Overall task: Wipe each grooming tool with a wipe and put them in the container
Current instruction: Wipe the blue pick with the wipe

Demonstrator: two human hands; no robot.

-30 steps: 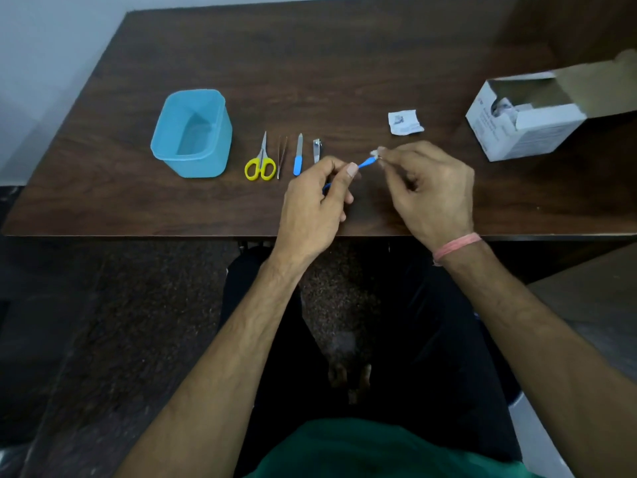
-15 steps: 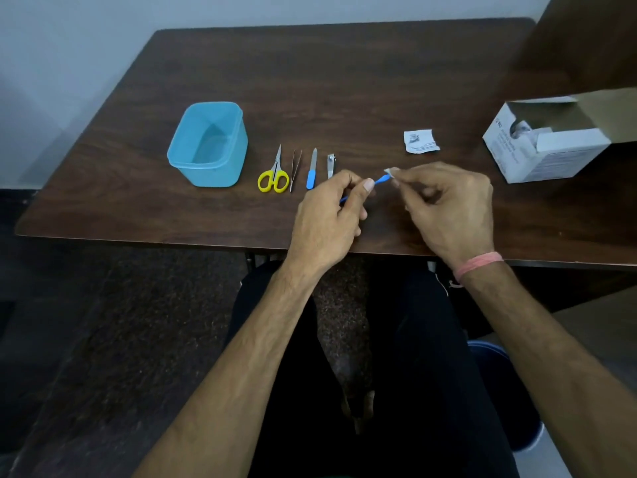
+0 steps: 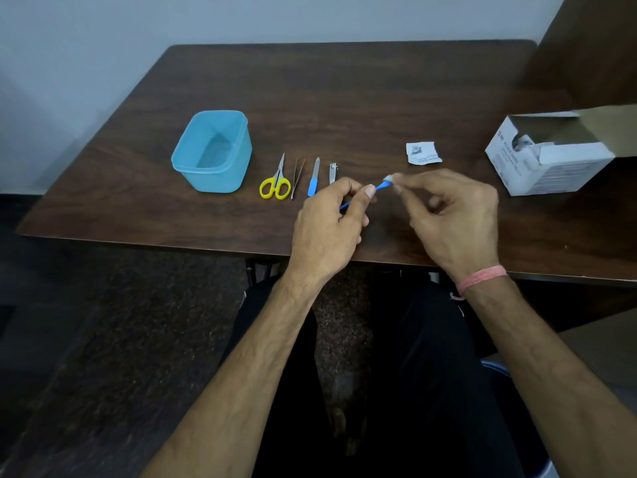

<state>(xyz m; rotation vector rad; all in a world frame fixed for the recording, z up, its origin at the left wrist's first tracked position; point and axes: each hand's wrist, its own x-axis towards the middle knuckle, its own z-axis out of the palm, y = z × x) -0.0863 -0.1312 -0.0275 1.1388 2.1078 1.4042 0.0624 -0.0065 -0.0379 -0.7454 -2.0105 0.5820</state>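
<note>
My left hand (image 3: 329, 220) pinches a thin blue grooming tool (image 3: 380, 186) above the near part of the dark wooden table (image 3: 344, 98). My right hand (image 3: 448, 215) pinches a small white wipe (image 3: 388, 178) around the tool's far tip. To the left lie yellow-handled scissors (image 3: 275, 184), tweezers (image 3: 297, 177), a blue-handled nail file (image 3: 313, 179) and a nail clipper (image 3: 333, 172) in a row. A light blue plastic container (image 3: 212, 151) stands open further left, with nothing visible inside it.
A torn white wipe packet (image 3: 422, 153) lies beyond my right hand. An open white cardboard box (image 3: 551, 157) sits at the table's right edge. The table's near edge runs just under my wrists, with my dark-trousered legs below it.
The camera has tilted up, so the table appears lower in the frame. Both hands keep their hold on the blue tool and the wipe, nearly unmoved relative to the table.
</note>
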